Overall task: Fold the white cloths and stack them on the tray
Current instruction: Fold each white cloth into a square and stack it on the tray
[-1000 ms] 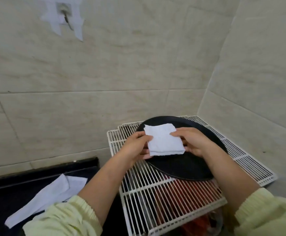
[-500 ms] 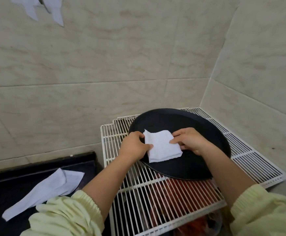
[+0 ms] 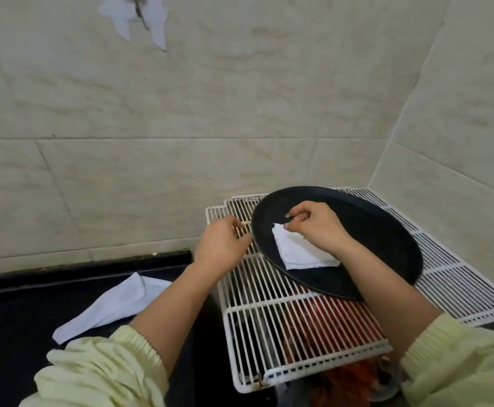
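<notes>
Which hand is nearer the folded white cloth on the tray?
Right. The right hand is directly over the folded cloth, fingers at its far corner; the left hand is beside the tray, above the wire rack, left of the cloth.

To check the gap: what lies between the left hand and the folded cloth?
In the head view, only the black tray, its rim and a bare strip of it, separates the left hand from the folded cloth.
</notes>
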